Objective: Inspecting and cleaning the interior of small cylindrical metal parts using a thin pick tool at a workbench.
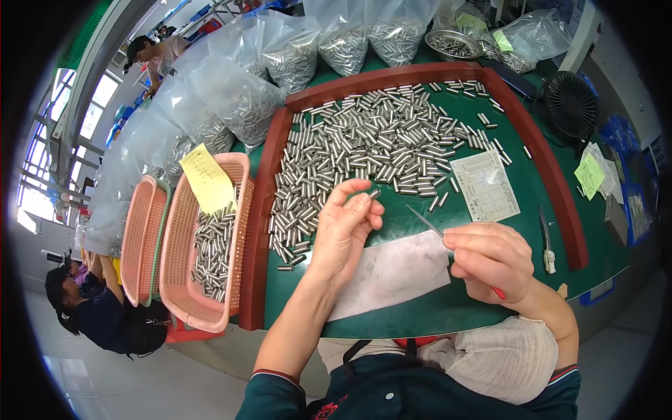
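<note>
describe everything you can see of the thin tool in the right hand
The thin tool has a slim, straight, grey shaft that looks metallic and narrows to a tip. The right hand grips it, hiding its middle; a red end, apparently its handle, shows beneath the hand. It slants, tip toward the left hand but apart from it.

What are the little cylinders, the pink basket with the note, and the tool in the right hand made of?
Cylinders: probably polished metal, silvery with bright highlights.
Pink basket: likely moulded plastic, matte, with perforated walls.
Tool: thin grey shaft, apparently metal; red end, perhaps plastic, too small to tell.
</note>
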`<move>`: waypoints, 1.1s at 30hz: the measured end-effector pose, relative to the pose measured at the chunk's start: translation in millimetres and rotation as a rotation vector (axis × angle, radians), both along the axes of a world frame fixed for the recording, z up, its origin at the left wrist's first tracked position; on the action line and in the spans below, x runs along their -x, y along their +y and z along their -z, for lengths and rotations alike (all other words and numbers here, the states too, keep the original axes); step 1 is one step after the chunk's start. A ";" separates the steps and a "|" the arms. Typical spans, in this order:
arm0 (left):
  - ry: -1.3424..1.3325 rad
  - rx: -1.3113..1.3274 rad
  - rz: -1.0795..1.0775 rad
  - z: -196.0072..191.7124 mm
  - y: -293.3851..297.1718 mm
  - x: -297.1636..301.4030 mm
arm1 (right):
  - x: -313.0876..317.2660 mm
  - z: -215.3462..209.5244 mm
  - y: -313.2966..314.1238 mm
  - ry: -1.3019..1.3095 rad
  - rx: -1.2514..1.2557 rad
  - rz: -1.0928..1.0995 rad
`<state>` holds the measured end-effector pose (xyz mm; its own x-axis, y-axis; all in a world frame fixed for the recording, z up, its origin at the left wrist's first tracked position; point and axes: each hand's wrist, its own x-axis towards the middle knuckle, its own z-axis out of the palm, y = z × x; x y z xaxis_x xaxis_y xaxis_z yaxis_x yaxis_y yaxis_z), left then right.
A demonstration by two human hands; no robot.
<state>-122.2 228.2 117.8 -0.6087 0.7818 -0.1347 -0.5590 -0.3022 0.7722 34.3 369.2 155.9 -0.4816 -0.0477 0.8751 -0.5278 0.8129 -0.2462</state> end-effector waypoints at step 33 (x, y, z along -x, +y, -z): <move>-0.436 -0.189 0.315 16.1 0.8 1.9 | 6.7 3.2 -0.1 0.016 0.171 -0.015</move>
